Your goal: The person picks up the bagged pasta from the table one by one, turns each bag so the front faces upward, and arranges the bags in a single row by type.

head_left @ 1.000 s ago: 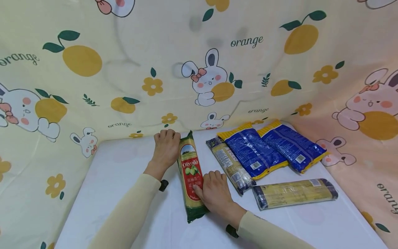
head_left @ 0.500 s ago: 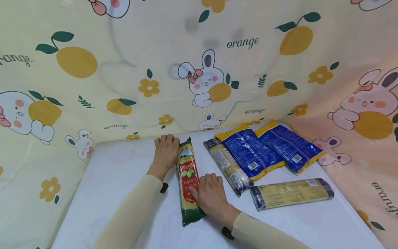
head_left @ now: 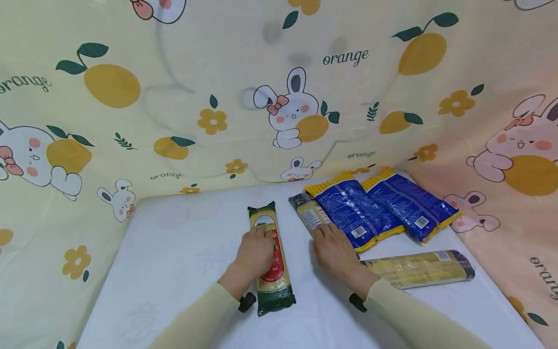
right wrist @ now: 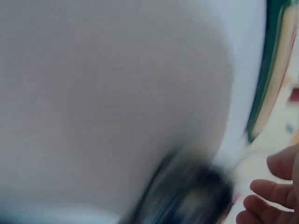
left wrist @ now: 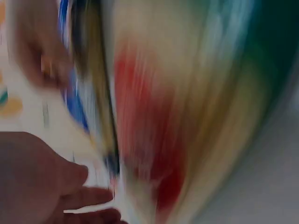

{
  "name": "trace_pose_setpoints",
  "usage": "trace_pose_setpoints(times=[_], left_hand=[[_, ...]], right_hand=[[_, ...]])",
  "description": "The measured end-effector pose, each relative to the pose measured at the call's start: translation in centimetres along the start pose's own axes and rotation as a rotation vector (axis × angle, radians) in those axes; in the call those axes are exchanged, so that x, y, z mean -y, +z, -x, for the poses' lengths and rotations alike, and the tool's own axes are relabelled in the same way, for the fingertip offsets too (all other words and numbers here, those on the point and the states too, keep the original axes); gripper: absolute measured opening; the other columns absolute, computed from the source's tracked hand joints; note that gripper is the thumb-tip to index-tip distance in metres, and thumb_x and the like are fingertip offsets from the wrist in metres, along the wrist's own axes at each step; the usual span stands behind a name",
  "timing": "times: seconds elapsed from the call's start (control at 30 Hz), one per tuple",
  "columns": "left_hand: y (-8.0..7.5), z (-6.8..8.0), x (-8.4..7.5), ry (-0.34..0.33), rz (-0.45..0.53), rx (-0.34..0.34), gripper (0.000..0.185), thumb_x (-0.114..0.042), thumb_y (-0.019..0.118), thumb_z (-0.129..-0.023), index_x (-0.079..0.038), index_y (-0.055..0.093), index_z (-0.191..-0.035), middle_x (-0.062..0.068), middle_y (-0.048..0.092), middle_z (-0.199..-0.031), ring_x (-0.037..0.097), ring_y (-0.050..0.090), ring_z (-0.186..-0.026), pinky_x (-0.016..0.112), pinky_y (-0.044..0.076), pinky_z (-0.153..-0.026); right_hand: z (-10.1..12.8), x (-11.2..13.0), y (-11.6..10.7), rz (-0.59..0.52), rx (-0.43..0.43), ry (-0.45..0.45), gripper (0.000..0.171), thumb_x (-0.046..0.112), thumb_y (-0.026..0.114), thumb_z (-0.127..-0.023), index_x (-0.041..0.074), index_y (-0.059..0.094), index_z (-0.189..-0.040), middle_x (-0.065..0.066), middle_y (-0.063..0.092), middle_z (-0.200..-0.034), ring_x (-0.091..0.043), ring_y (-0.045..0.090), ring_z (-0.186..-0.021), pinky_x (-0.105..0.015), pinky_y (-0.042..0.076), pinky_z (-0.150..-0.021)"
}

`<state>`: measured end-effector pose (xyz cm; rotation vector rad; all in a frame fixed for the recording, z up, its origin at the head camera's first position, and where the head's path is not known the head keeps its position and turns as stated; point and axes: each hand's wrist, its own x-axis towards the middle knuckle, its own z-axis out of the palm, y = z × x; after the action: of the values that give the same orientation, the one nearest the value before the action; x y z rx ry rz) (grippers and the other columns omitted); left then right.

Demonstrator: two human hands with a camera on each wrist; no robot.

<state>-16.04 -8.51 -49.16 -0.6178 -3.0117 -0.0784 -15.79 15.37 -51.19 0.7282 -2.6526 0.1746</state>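
A green-ended Olivoilà spaghetti pack [head_left: 281, 282] with a red label lies lengthwise on the white table. My left hand [head_left: 254, 252] is over its middle and hides part of the label; in the left wrist view its fingers [left wrist: 91, 198] look relaxed, with a gap to the blurred pack. To the right, my right hand [head_left: 337, 249] hovers at a slanted, dark-ended pasta pack [head_left: 308, 209] and covers its lower half. Loosely bent fingers [right wrist: 268, 205] show in the right wrist view, holding nothing, beside the pack's blurred dark end [right wrist: 196, 196].
Two blue bags with yellow edges, a nearer one [head_left: 348, 208] and a farther one [head_left: 410, 206], lie at the back right. Another pasta pack [head_left: 414, 269] lies crosswise at the right. A patterned cloth [head_left: 192, 116] rises behind the white table [head_left: 183, 247].
Both hands have let go of the Olivoilà pack. The left hand has come down from its top end to over its middle, while the right has gone right to the slanted pasta pack.
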Motion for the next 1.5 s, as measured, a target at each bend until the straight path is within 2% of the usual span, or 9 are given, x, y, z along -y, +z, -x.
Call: trace_pose_setpoints(times=[0.1, 0.23, 0.3, 0.4, 0.57, 0.73, 0.9, 1.23, 1.5], left_hand=[[0.9, 1.9, -2.5, 0.053, 0.020, 0.044, 0.056, -0.028, 0.063, -0.105, 0.013, 0.056, -0.142, 0.030, 0.057, -0.147, 0.043, 0.055, -0.138, 0.055, 0.050, -0.110], [2.0, 3.2, -4.3, 0.009, 0.059, 0.124, 0.070, -0.040, 0.052, -0.110, 0.013, 0.040, -0.155, 0.032, 0.038, -0.163, 0.048, 0.035, -0.153, 0.061, 0.037, -0.120], [2.5, 3.5, -4.6, -0.021, 0.093, 0.150, 0.075, -0.045, 0.048, -0.111, 0.011, 0.033, -0.159, 0.031, 0.028, -0.168, 0.047, 0.025, -0.158, 0.063, 0.029, -0.124], [3.1, 3.8, -4.4, -0.043, 0.146, 0.179, 0.077, -0.047, 0.043, -0.112, 0.008, 0.025, -0.163, 0.029, 0.018, -0.172, 0.045, 0.014, -0.162, 0.064, 0.020, -0.126], [3.6, 4.4, -3.0, -0.009, 0.084, 0.138, 0.071, -0.040, 0.046, -0.112, 0.009, 0.030, -0.161, 0.030, 0.026, -0.169, 0.046, 0.019, -0.160, 0.063, 0.025, -0.125], [3.7, 5.1, 0.2, -0.031, 0.078, 0.100, 0.065, -0.031, 0.050, -0.110, 0.009, 0.035, -0.159, 0.028, 0.031, -0.168, 0.043, 0.024, -0.160, 0.062, 0.024, -0.126], [3.1, 6.4, 5.1, -0.096, 0.116, 0.082, 0.063, -0.026, 0.052, -0.110, 0.010, 0.036, -0.158, 0.029, 0.029, -0.169, 0.045, 0.024, -0.159, 0.067, 0.022, -0.124], [1.6, 10.9, 15.6, -0.251, 0.095, 0.121, 0.064, -0.020, 0.053, -0.108, 0.012, 0.032, -0.159, 0.035, 0.024, -0.168, 0.054, 0.021, -0.156, 0.074, 0.019, -0.121], [1.4, 13.8, 21.4, -0.315, 0.130, 0.140, 0.066, -0.014, 0.055, -0.104, 0.018, 0.030, -0.155, 0.042, 0.020, -0.164, 0.060, 0.017, -0.153, 0.078, 0.016, -0.118]], right_hand=[[0.4, -2.2, -0.2, 0.020, 0.062, -0.018, 0.030, 0.012, 0.069, -0.099, -0.007, 0.065, -0.122, -0.022, 0.067, -0.125, -0.039, 0.063, -0.121, -0.051, 0.049, -0.110], [1.0, -3.2, -0.2, -0.054, 0.257, 0.018, 0.058, 0.024, 0.064, -0.105, -0.011, 0.049, -0.149, -0.029, 0.050, -0.155, -0.045, 0.046, -0.147, -0.057, 0.036, -0.122], [1.2, -3.2, -0.1, -0.093, 0.346, 0.050, 0.069, 0.030, 0.060, -0.107, -0.012, 0.037, -0.157, -0.031, 0.036, -0.164, -0.046, 0.034, -0.154, -0.059, 0.031, -0.124], [1.5, -3.0, 0.1, -0.116, 0.412, 0.084, 0.077, 0.036, 0.059, -0.108, -0.011, 0.027, -0.161, -0.031, 0.024, -0.170, -0.047, 0.023, -0.159, -0.061, 0.026, -0.125], [1.6, -2.8, 0.2, -0.140, 0.424, 0.102, 0.078, 0.036, 0.057, -0.109, -0.010, 0.025, -0.162, -0.029, 0.021, -0.171, -0.046, 0.019, -0.160, -0.060, 0.024, -0.127], [1.7, -3.0, 0.4, -0.138, 0.432, 0.094, 0.077, 0.037, 0.055, -0.110, -0.009, 0.023, -0.163, -0.029, 0.019, -0.172, -0.046, 0.018, -0.160, -0.060, 0.023, -0.127], [1.8, -3.0, 0.4, -0.135, 0.428, 0.094, 0.077, 0.037, 0.056, -0.109, -0.009, 0.024, -0.162, -0.029, 0.019, -0.172, -0.046, 0.018, -0.160, -0.060, 0.023, -0.127], [1.6, -2.9, 0.2, -0.143, 0.426, 0.096, 0.077, 0.035, 0.057, -0.108, -0.009, 0.025, -0.162, -0.028, 0.020, -0.172, -0.045, 0.019, -0.160, -0.061, 0.024, -0.126], [1.7, -3.0, 0.3, -0.139, 0.420, 0.101, 0.076, 0.035, 0.057, -0.109, -0.009, 0.025, -0.162, -0.028, 0.021, -0.172, -0.045, 0.020, -0.160, -0.061, 0.024, -0.127]])
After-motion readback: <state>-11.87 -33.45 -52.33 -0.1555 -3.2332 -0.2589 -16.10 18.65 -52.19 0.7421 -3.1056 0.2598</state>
